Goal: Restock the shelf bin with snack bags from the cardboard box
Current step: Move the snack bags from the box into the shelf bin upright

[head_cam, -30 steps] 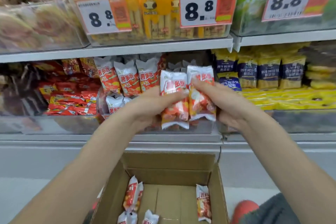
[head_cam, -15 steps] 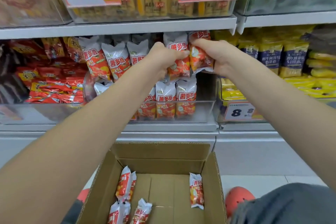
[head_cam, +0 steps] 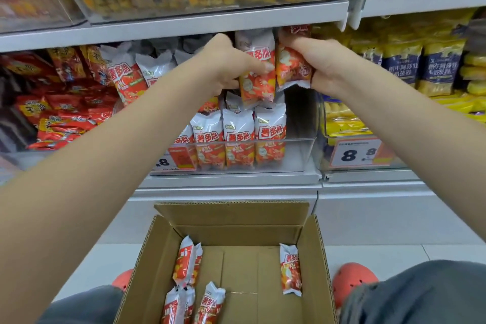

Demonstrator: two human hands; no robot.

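Observation:
My left hand [head_cam: 223,66] grips a red-and-white snack bag [head_cam: 256,79] held upright over the clear shelf bin [head_cam: 299,150]. Beside it, my right hand [head_cam: 323,66] grips a second snack bag [head_cam: 292,66]; the two bags touch side by side above the rear of the bin. A front row of matching bags [head_cam: 238,139] stands upright in the bin. Below, the open cardboard box [head_cam: 231,221] holds several more of the same bags, some at its left [head_cam: 186,260] and one leaning on its right wall [head_cam: 290,268].
The shelf above [head_cam: 184,26] sits just over my hands. Red snack packs [head_cam: 60,113] fill the bin on the left, yellow and blue packs [head_cam: 420,66] the right. An 8.8 price tag [head_cam: 357,152] hangs at right. My orange shoes [head_cam: 352,281] flank the box.
Both hands have carried the two bags up and forward, from in front of the bin to above its rear. The view has tilted down and moved closer to the shelf.

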